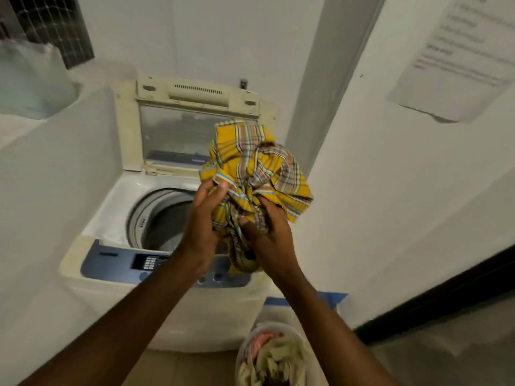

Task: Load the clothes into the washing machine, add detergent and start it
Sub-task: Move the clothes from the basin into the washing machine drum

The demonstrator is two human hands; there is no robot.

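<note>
Both hands are raised in front of the top-loading washing machine, bunching up a yellow plaid cloth. The left hand pinches an edge of the cloth between thumb and fingers, while the right hand is closed around the gathered lower part, with folds spilling over its fingers. The cloth is held in the air above the right side of the machine's top, partly over the control panel and just in front of the raised lid. The lid stands upright against the white wall, and the drum opening lies uncovered to the left of the hands. On the floor beside the machine, near the right forearm, a laundry basket holds more pale and pink clothes. A printed paper notice hangs on the wall at right.
</note>
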